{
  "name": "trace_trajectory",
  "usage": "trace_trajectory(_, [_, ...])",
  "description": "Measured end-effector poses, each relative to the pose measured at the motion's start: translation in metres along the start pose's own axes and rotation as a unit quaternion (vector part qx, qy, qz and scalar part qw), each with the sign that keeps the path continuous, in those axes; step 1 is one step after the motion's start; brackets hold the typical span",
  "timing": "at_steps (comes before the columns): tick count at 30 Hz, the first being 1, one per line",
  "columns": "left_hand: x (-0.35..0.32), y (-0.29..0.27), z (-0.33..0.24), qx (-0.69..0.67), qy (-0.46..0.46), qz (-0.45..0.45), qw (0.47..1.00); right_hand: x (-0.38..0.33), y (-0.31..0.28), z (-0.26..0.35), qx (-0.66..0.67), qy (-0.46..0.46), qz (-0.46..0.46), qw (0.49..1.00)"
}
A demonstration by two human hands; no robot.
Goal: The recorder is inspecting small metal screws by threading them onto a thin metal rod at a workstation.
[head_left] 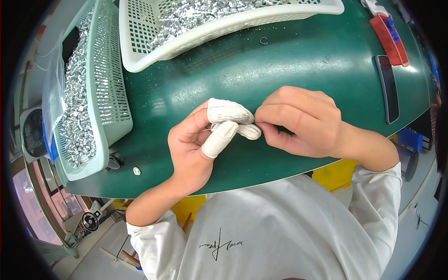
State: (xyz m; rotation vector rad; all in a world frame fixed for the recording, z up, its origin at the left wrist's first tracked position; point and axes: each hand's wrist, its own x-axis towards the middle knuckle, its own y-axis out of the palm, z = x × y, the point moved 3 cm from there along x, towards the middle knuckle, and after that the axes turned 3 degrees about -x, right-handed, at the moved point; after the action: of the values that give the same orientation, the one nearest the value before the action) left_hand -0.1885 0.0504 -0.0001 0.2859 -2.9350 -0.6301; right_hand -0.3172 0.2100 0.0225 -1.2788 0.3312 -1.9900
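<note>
Above the near part of the green table (298,56), my two hands meet. My left hand (190,148) wears white finger cots (228,112) on its thumb and fingers, with the thumb pressed toward the fingertips. A greyish sliver shows between them, too small to name. My bare right hand (303,122) is closed in a pinch, its thumb and forefinger right at the tips of the left hand's covered fingers. What lies in that pinch is hidden.
Small silvery metal parts fill a white basket (186,43) at the back and a pale green basket (109,100) on the left. A phone (388,88) and a red box (396,51) lie at the right. A small off-white piece (136,171) rests near the front left edge.
</note>
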Motion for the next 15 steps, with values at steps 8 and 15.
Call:
trace_trajectory(8, [0.004,0.001,-0.017,0.05,0.033,0.05,0.997,0.002,-0.01,0.002,0.045,0.037,0.002,0.998])
trace_trajectory(15, [0.011,-0.007,-0.029,0.174,-0.011,-0.021,0.984,0.001,-0.02,-0.015,0.12,0.093,0.019,0.988])
